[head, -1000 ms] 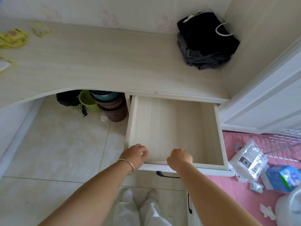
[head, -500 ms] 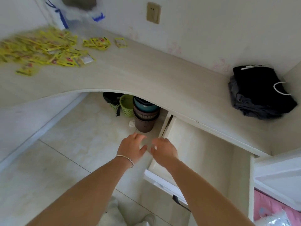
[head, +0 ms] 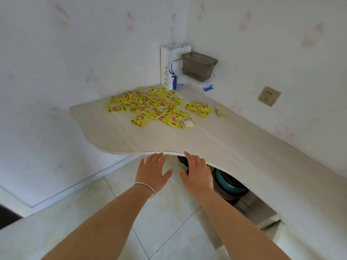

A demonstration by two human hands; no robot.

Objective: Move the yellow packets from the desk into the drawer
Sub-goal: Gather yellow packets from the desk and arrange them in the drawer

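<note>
**Reaching Toward the Packets: Approach Step**

Reaching forward, both hands sit at lower centre of the frame, just short of the curved front edge of the desk (head: 221, 147). The left hand (head: 153, 171) is flat with fingers spread, palm down, holding nothing; a thin bracelet (head: 145, 186) circles its wrist. The right hand (head: 198, 173) lies close beside it, fingers straight and relaxed, also empty, with its fingertips at the desk edge.

The yellow packets (head: 155, 105) lie in a loose, overlapping pile on the desk at upper centre of the frame, well apart from the hands. A small cluster and one single packet (head: 221, 112) sit to the right of the main pile.

Behind the pile, in the wall corner, stand a white paper bag (head: 170, 68) and a grey plastic bin (head: 198, 65). A wall socket (head: 268, 96) is at the right. Stacked buckets (head: 228, 183) sit under the desk. A pale corner at lower right may be the drawer; this cannot be confirmed.

Step in hand, as judged: approach, no packet yet taken. The next move calls for extending both hands over the desk to the pile. The thin, flat packets will likely need gathering or scooping rather than single pinches, and loose ones may slide off the edge.
</note>
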